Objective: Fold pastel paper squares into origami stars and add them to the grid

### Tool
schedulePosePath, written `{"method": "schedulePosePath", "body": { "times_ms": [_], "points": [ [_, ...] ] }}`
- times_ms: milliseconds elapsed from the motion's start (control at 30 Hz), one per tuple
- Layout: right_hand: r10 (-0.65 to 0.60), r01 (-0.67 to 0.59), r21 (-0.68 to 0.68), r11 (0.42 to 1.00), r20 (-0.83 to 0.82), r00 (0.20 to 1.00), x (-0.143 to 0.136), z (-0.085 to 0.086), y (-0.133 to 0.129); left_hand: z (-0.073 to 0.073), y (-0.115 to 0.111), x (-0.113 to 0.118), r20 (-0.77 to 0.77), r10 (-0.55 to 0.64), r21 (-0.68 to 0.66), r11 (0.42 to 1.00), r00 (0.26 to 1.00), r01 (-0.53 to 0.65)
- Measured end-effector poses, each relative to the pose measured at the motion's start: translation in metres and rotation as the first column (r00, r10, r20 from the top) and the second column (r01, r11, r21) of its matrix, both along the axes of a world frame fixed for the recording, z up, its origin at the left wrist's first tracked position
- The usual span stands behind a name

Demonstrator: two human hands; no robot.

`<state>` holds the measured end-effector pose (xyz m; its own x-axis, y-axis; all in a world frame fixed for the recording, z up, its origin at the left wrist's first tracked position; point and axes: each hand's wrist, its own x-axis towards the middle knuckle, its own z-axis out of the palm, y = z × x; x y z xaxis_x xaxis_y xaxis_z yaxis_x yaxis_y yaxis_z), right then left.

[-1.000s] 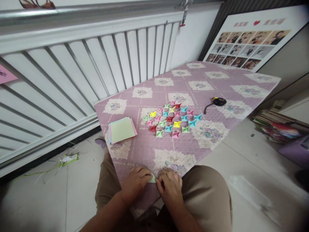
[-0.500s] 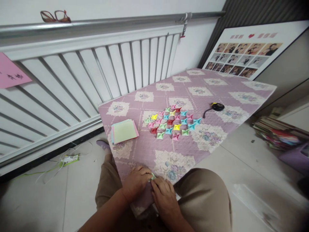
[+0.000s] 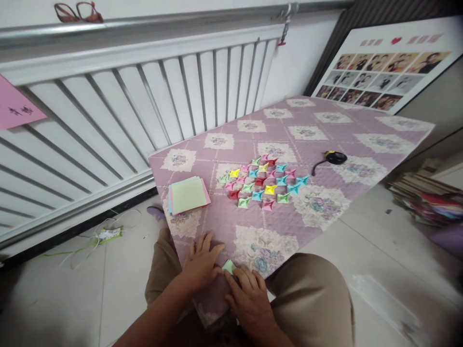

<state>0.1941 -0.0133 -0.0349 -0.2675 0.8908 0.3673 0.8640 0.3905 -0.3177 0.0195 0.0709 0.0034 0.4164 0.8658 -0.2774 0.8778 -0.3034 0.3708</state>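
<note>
A small light green folded paper point(image 3: 228, 267) lies on the tablecloth near the front corner. My right hand point(image 3: 249, 294) rests at its lower right, fingertips on its edge. On the paper's left, my left hand point(image 3: 203, 262) lies with its fingers spread, the thumb pointing toward the paper. Beyond the hands, several small folded paper pieces point(image 3: 259, 182) in pink, green, blue, yellow and red stand grouped in rows. A stack of square paper sheets point(image 3: 188, 195), pale green on top, lies at the table's left side.
The table point(image 3: 217, 219) has a purple floral cloth. A black tape measure point(image 3: 335, 157) lies toward its right. Behind are a white radiator point(image 3: 173, 96) and a photo board point(image 3: 383, 67). My knees are below the front edges. A power strip point(image 3: 109, 234) sits on the floor.
My left hand has come off the green paper and spread its fingers to the left, so more of the paper shows. The camera view has shifted slightly.
</note>
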Motion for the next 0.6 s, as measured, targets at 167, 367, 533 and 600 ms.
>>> {"method": "schedulePosePath", "body": {
  "times_ms": [167,367,533,600],
  "points": [
    [0.047,-0.049,0.059,0.997,0.045,0.998,0.013,0.004,-0.001,0.005,0.002,-0.001,-0.001,-0.005,-0.044,0.999,1.0,0.005],
    [0.011,-0.014,0.037,0.999,0.068,0.998,0.023,0.004,-0.004,0.006,0.002,-0.001,-0.011,-0.01,-0.065,0.998,1.0,0.01],
    [0.02,-0.026,0.052,0.998,0.107,0.994,0.024,-0.002,-0.006,0.007,0.003,-0.001,-0.012,-0.013,-0.063,0.998,1.0,0.012],
    [0.002,-0.01,0.077,0.997,0.101,0.995,0.024,-0.004,-0.008,0.009,0.003,-0.001,-0.008,-0.011,-0.074,0.997,1.0,0.01]
  ]
}}
